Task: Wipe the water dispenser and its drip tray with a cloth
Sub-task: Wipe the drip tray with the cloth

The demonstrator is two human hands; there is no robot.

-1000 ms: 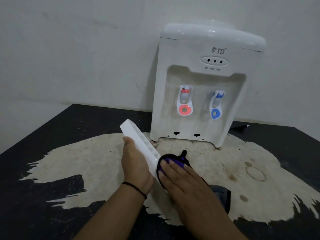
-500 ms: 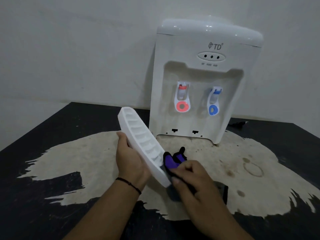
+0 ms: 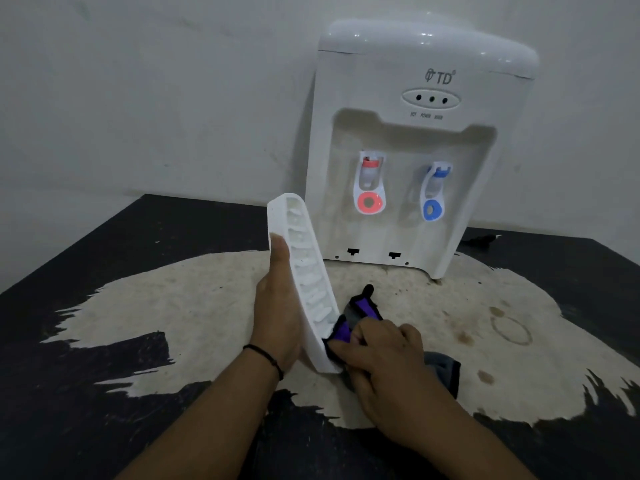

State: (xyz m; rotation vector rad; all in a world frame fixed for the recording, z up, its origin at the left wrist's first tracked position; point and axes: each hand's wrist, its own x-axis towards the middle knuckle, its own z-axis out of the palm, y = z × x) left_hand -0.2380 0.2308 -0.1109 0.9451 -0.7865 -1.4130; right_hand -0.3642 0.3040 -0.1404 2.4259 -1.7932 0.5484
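Two hands worked in the head view, in front of the white water dispenser [image 3: 415, 150], which stood upright at the back of the dark table [image 3: 104, 254]. Left hand [image 3: 278, 317] gripped the detached drip tray [image 3: 308, 282] from behind, tilted on its long edge, ribbed inside facing right. Right hand [image 3: 377, 348] pinched the purple-and-black cloth [image 3: 349, 320] against the tray's lower end. The tray hid part of the dispenser's lower left corner. Pale, stained worn patch [image 3: 485, 341] beneath; a black plug [image 3: 481, 240] lay behind the dispenser, right side.

Glossy plastic dispenser [image 3: 408, 140], worn tabletop [image 3: 173, 306]
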